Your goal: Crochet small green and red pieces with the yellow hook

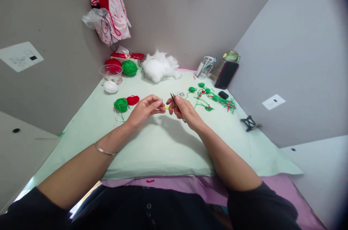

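Observation:
Above the middle of the pale green table cover (157,150), my left hand (148,108) is closed in a pinch at something small and mostly hidden by the fingers. A short yellow piece (167,107) shows between my two hands; which hand holds it is unclear. My right hand (185,110) is wrapped round small dark scissors (173,97), their pointed tips up and slightly apart. Left of my left hand lie a green yarn ball (120,105) and a smaller red yarn bundle (133,100). Several small green crocheted pieces (192,89) with loose yarn tails lie beyond my right hand.
White stuffing (160,66) sits at the back, beside a green yarn ball (129,67) and a clear plastic tub (111,74). A clear cup of tools (206,67) and a leaning phone (226,75) stand back right. A black stand (249,124) lies near the right edge.

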### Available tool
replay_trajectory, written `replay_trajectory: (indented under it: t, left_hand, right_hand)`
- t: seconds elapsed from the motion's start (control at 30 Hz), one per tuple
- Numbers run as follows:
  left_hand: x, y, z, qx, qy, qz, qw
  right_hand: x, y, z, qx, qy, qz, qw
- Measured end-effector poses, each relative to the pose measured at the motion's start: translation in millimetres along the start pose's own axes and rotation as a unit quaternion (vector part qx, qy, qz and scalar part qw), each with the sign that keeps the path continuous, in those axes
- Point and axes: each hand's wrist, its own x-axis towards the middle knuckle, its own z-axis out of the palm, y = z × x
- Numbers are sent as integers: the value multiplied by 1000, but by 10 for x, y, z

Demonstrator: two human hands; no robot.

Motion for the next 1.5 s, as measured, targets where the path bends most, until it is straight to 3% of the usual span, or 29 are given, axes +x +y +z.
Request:
replay_trajectory:
  t: [0.23, 0.83, 1.23, 1.5]
  left_hand:
    - [10, -2, -18, 17, 8, 9, 1000]
    - [13, -42, -41, 98, 39, 37, 994]
    - [-7, -30, -31, 116, 34, 75, 990]
    - [10, -34, -29, 107, 8, 102, 989]
  right_hand:
    - [-2, 16, -21, 46, -65, 26, 996]
    - [20, 9, -49, -28, -61, 25, 997]
    - [25, 28, -44, -2, -66, 31, 997]
    - [39, 21, -21, 82, -103, 78, 988]
